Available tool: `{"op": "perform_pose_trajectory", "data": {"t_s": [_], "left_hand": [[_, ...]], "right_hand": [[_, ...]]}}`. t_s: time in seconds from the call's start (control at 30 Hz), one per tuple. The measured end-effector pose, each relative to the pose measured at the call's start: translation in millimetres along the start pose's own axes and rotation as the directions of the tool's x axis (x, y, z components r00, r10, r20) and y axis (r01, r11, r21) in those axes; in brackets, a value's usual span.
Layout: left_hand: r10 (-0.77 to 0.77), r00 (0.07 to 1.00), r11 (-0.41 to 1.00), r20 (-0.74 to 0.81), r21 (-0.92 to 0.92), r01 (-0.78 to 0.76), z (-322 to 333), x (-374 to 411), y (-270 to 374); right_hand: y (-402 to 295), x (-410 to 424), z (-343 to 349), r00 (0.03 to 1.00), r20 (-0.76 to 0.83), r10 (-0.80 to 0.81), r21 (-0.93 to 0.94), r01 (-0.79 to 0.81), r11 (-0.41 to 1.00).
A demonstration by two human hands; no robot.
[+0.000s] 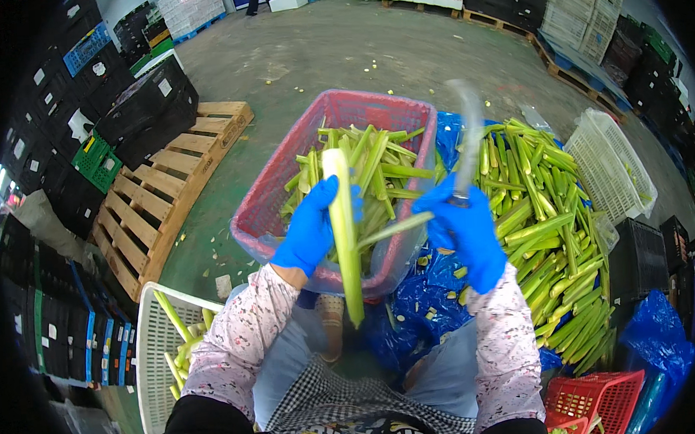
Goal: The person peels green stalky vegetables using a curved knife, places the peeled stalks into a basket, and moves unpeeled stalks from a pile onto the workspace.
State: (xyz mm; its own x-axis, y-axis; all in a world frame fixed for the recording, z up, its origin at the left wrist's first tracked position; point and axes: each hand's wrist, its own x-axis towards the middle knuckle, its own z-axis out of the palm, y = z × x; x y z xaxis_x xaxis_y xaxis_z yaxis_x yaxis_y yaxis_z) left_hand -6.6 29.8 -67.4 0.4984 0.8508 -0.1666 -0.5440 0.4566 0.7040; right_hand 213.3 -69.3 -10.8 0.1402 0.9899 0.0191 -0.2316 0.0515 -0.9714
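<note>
My left hand (313, 224), in a blue glove, grips a thick pale-green vegetable stalk (343, 234), held nearly upright with its white cut end away from me. In my blue-gloved right hand (464, 229) is a knife (469, 136), its blade blurred and pointing away. A thin peeled strip or leaf stem (397, 227) stretches from the stalk to the right hand's fingers. Below both hands stands a pink plastic basket (248, 218) lined with clear film, holding many green trimmings (374, 157). To its right, a large heap of stalks (545, 226) lies on blue plastic sheeting (421, 295).
A white basket (149, 342) with several pale stalks stands at my left. Beyond it are a wooden pallet (166, 190) and stacked black crates (151, 109). On the right are another white basket (607, 159), a black crate (637, 256) and a red basket (594, 401).
</note>
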Motion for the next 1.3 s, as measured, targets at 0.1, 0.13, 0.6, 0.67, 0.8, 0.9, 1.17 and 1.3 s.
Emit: {"op": "perform_pose_trajectory", "data": {"t_s": [0.1, 0.13, 0.6, 0.67, 0.8, 0.9, 1.17, 1.3], "left_hand": [[0.072, 0.996, 0.994, -0.059, -0.079, -0.076, -23, 15, 24], [0.080, 0.995, 0.990, -0.057, -0.110, -0.086, -26, 17, 28], [0.091, 0.957, 0.996, 0.276, -0.050, -0.080, 23, 2, -8], [0.116, 0.953, 0.993, 0.281, -0.035, -0.110, 23, 2, -7], [0.140, 0.950, 0.989, 0.279, -0.002, -0.146, 20, 0, -4], [0.148, 0.952, 0.986, 0.268, 0.040, -0.165, 18, 0, -4], [0.182, 0.955, 0.975, 0.232, 0.085, -0.207, 19, 1, -6], [0.215, 0.962, 0.965, 0.165, 0.116, -0.236, 12, 2, -6]], "right_hand": [[-21, -7, -35, 0.953, 0.000, -0.302, 0.183, 0.297, 0.937], [-24, 0, -50, 0.934, -0.105, -0.341, 0.177, 0.355, 0.918], [37, 28, 49, 0.999, 0.022, -0.045, -0.350, 0.050, 0.935], [36, 30, 50, 0.996, 0.028, 0.082, -0.354, -0.067, 0.933], [34, 28, 58, 0.990, 0.013, 0.139, -0.322, -0.128, 0.938], [34, 27, 60, 0.993, -0.006, 0.116, -0.228, -0.114, 0.967], [34, 26, 62, 0.994, 0.007, 0.111, -0.180, -0.108, 0.978], [29, 27, 58, 0.997, -0.017, 0.080, -0.149, -0.082, 0.985]]}}
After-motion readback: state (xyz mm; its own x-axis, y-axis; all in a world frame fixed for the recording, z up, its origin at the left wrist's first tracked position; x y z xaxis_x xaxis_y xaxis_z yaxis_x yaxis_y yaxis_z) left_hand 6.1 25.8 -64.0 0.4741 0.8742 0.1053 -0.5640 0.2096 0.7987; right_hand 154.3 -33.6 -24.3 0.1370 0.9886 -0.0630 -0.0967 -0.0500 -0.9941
